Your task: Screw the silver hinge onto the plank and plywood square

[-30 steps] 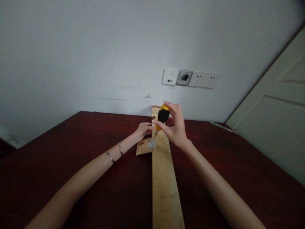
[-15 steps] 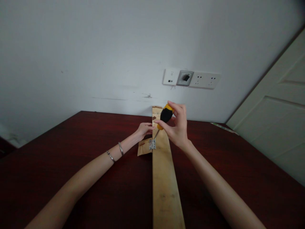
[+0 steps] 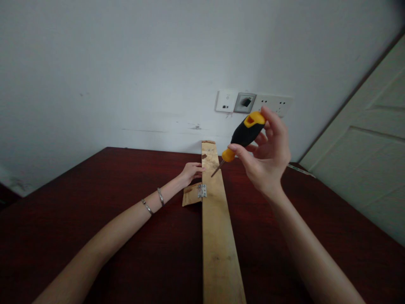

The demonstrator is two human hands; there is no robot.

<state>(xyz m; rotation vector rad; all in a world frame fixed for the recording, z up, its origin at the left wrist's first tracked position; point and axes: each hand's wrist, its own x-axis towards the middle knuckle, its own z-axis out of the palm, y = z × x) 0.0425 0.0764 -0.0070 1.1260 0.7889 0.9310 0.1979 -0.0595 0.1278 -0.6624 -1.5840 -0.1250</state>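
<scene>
Yellow-and-black screwdriver (image 3: 242, 137) is held clear above the wooden plank (image 3: 218, 236), with its shaft tilted down and left toward the plank; the right hand (image 3: 268, 162) pinches the handle between curled fingers and thumb. The left hand (image 3: 190, 172) rests at the plank's left edge with its fingers together. It lies just beyond the metal hinge (image 3: 201, 191) that joins a small wooden piece (image 3: 190, 196) to the plank on the dark red table (image 3: 316, 202).

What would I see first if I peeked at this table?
The yellow-and-black screwdriver, held in the air by the right hand, above a long plank that runs down the middle of the dark red table. Next, the left hand resting at the plank's left edge, just beyond a small metal hinge.
</scene>
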